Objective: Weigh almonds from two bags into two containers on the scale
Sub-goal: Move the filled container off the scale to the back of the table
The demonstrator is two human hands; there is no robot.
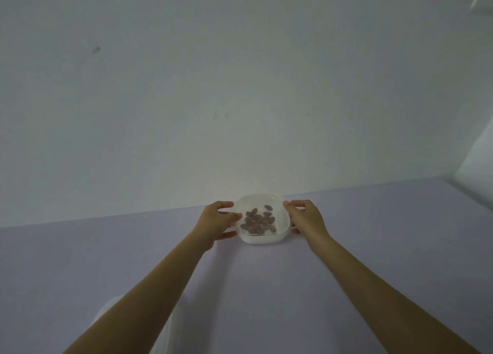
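Head view: you are holding a shallow white container (260, 238) from both sides. It is sitting at the far edge of the lavender tabletop (266, 287), close to the wall (240, 86). Your left hand (217, 220) is curling around its left side, fingers up at the rim and thumb low on the near corner. Your right hand (306, 217) is gripping the right side the same way. A loose single layer of almonds (257, 221) is lying inside, and no lid is covering them. I cannot tell whether the base is resting on the tabletop or is just clear of it.

Risks, as judged from this position:
- The container is open and shallow, so if one hand is lifting faster than the other, the almonds are likely to slide to the low side and spill over the rim.
- The grip is falling on the walls and rim only, so squeezing may be flexing the plastic, and a slip at either side would tip the load.
- The wall is standing just behind, so any push forward risks knocking the far rim.
- Neither the scale nor the bags are showing in this view, so you are carrying toward a target out of sight, and a misplaced landing could give a false reading.
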